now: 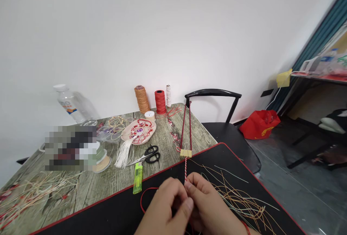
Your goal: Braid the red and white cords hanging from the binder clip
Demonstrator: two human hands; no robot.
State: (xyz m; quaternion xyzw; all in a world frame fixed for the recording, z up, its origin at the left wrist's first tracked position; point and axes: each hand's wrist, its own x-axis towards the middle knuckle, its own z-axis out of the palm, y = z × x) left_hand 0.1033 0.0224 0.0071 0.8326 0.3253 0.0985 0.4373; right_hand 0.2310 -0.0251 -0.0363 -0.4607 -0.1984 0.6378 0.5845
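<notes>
A red-and-white braided cord (185,168) runs down from a gold binder clip (185,153). Dark red cords (191,128) stretch from the clip up to the table's far edge. My right hand (207,199) pinches the lower end of the braid between thumb and fingers. Close beside it, my left hand (169,206) is curled shut with the thumb pressed to the fingers; what lies inside is mostly hidden. A loop of red cord (143,195) comes out to the left of my left hand. Both hands are over a black mat (116,213) with a red edge.
Loose tan and pale threads (238,202) lie right of my hands. Left are a yellow-green lighter (137,179), black scissors (151,153), a white tassel (124,153) and a dish (151,132). Thread spools (160,101) and a bottle (69,103) stand behind. A black chair (230,137) adjoins the table.
</notes>
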